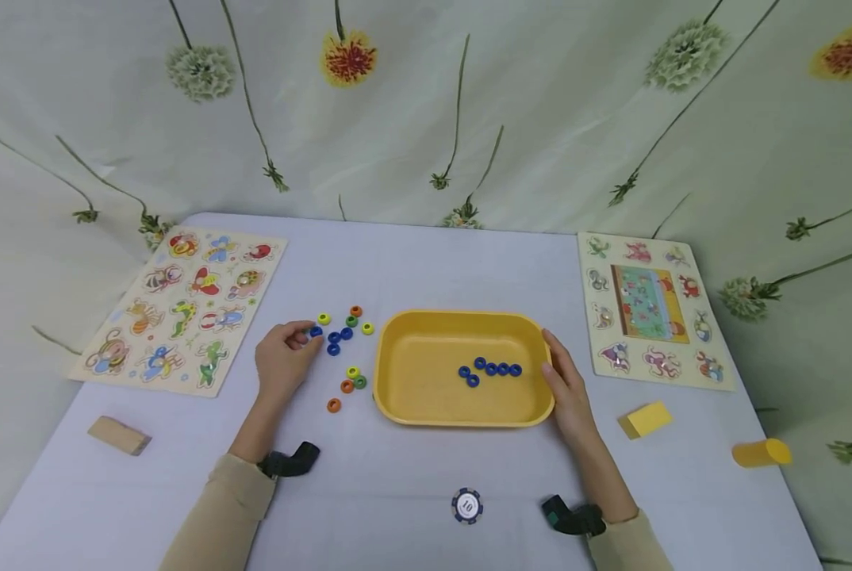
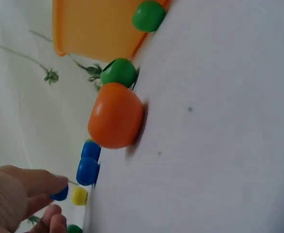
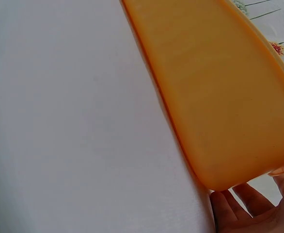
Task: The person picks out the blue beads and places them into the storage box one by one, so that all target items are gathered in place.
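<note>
My left hand [image 1: 283, 363] pinches a blue bead [image 2: 60, 194] between thumb and fingers, left of the yellow tray [image 1: 462, 423]. Close to these fingertips lie more blue beads [image 1: 335, 338], with yellow, green and orange ones scattered around. Nearer the front is a second small group with an orange bead [image 1: 347, 386] and a green bead [image 1: 360, 382]. Several blue beads [image 1: 473, 381] lie on the tray's floor, right of its middle. At the tray's right end my right hand [image 1: 570, 390] holds the rim, fingers against the outer wall in the right wrist view.
Puzzle boards lie at the back left [image 1: 183, 309] and back right [image 1: 600, 349]. A wooden block [image 1: 119, 434] is at the left, a yellow block [image 1: 646, 419] and yellow cylinder [image 1: 757, 453] at the right. A poker chip [image 1: 466, 506] lies in front of the tray.
</note>
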A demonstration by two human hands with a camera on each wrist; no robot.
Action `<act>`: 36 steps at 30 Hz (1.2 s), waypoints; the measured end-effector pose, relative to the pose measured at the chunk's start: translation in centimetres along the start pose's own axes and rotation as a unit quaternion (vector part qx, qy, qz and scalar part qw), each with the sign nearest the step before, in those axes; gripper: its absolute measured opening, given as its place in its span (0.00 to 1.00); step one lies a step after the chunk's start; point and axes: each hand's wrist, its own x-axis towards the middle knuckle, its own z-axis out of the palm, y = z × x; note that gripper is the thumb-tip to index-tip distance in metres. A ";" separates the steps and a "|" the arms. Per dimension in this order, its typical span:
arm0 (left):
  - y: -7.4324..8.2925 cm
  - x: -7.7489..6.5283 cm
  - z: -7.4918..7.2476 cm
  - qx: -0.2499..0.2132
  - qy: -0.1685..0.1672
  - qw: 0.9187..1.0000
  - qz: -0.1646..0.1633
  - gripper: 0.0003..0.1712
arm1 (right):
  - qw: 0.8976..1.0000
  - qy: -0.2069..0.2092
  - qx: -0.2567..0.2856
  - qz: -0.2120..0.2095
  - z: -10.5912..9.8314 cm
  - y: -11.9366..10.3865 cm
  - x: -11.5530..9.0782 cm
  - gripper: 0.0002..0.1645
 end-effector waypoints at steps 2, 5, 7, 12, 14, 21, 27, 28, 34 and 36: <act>1.7 -0.3 -0.3 -0.029 -0.014 0.999 0.017 0.15 | 1.000 -0.002 0.001 0.002 0.0 0.0 0.1 0.27; 5.5 -0.9 -0.5 -0.084 -0.058 0.992 0.077 0.15 | 1.000 -0.004 0.003 -0.002 0.0 0.0 0.2 0.27; 8.2 -1.3 -0.1 -0.120 -0.100 0.979 0.128 0.14 | 1.000 -0.003 0.006 -0.006 -0.1 0.0 0.3 0.27; 12.3 -1.8 2.9 -0.127 -0.236 0.945 0.186 0.11 | 1.000 -0.005 0.007 -0.006 0.0 0.0 0.4 0.27; 13.0 -1.9 4.6 -0.098 -0.277 0.937 0.191 0.10 | 1.000 -0.007 0.005 -0.004 0.1 0.0 0.5 0.27; 14.0 -1.7 8.6 -0.011 -0.374 0.909 0.181 0.09 | 1.000 -0.005 0.001 -0.003 0.1 0.0 0.5 0.27; 14.3 -1.7 9.4 0.017 -0.399 0.898 0.186 0.10 | 1.000 -0.001 -0.004 -0.004 -0.1 0.0 0.3 0.27; 14.3 -1.8 9.4 0.024 -0.394 0.899 0.189 0.11 | 1.000 0.001 -0.005 -0.003 -0.1 0.0 0.3 0.27; 13.5 -3.0 6.6 -0.006 -0.290 0.934 0.209 0.14 | 1.000 0.000 0.000 -0.003 -0.1 0.0 0.2 0.27; 12.8 -3.2 4.9 -0.048 -0.231 0.944 0.230 0.14 | 1.000 0.002 0.000 -0.002 -0.1 0.0 0.2 0.27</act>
